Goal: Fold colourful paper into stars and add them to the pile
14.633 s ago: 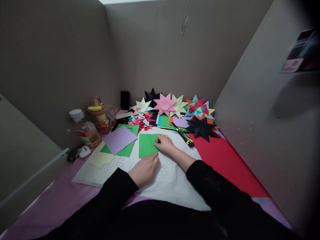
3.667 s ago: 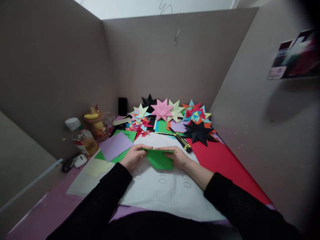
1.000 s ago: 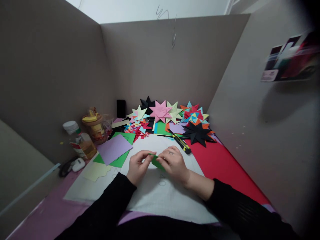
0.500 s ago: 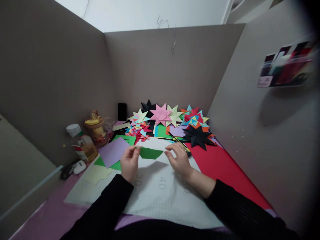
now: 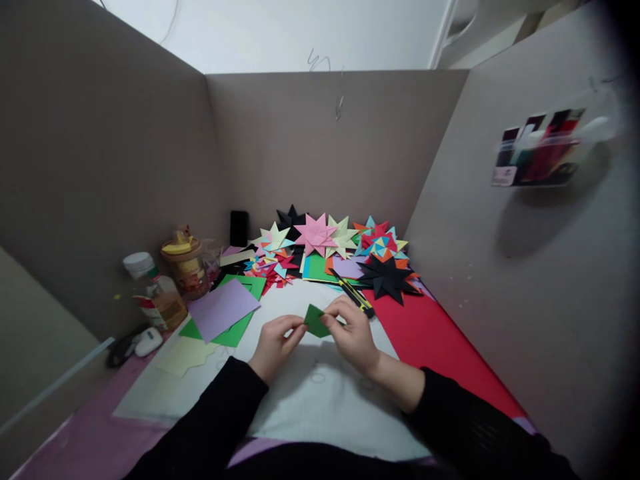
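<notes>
The desk (image 5: 100, 427) sits inside a booth of plain grey-brown panels that close it in on the left, back and right, with a pale wall above them. A lilac covering shows at the desk's near edges, a white gridded mat (image 5: 320, 400) with faint printed numbers lies in the middle, and a large smooth red sheet (image 5: 440, 340) runs along the right side.

Over the mat, the left hand (image 5: 273, 343) and right hand (image 5: 353, 333) both pinch a small folded green paper (image 5: 316, 321), fingertips closed on its edges from either side; it is held just above the mat, creased into a flat pointed shape.

Left of the hands lies a lilac square sheet (image 5: 223, 308) on top of flat green sheets (image 5: 235, 330), with a pale yellow cut piece (image 5: 187, 357) nearer. At the back, many-pointed folded paper stars (image 5: 320, 233) in pink, black, pale yellow and mixed colours are heaped together. A yellow-and-black utility knife (image 5: 353, 293) lies just beyond the right hand. On the left stand a clear plastic bottle (image 5: 153, 293) with a white cap and a round jar (image 5: 185, 267).
</notes>
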{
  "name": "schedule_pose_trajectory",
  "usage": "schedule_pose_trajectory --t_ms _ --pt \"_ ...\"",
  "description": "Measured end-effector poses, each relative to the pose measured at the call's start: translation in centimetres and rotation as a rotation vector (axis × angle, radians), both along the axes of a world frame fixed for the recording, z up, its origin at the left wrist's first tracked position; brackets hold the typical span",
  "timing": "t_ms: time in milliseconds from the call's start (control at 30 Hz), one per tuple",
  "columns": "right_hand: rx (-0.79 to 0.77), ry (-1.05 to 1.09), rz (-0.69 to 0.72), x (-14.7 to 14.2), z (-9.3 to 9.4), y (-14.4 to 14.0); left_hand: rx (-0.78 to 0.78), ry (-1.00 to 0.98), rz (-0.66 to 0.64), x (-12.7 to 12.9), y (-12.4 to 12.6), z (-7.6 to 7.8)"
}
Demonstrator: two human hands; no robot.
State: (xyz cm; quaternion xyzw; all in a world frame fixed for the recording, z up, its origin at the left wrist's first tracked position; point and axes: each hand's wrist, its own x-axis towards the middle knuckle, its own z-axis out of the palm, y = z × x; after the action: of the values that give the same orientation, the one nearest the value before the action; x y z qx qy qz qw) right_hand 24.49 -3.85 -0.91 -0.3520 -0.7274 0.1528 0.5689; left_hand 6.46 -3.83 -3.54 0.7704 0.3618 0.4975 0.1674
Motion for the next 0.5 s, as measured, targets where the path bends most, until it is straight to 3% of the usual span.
schedule_pose_trajectory --t_ms 267,500 --pt "-0.171 0.107 -0.007 0.2 -0.7 1.6 -0.106 0.015 0.026 -0.2 0.2 -0.5" --pt "-0.198 0.057 0.027 0.2 -4.1 3.2 -0.155 0.064 0.061 -0.5 0.6 -0.7"
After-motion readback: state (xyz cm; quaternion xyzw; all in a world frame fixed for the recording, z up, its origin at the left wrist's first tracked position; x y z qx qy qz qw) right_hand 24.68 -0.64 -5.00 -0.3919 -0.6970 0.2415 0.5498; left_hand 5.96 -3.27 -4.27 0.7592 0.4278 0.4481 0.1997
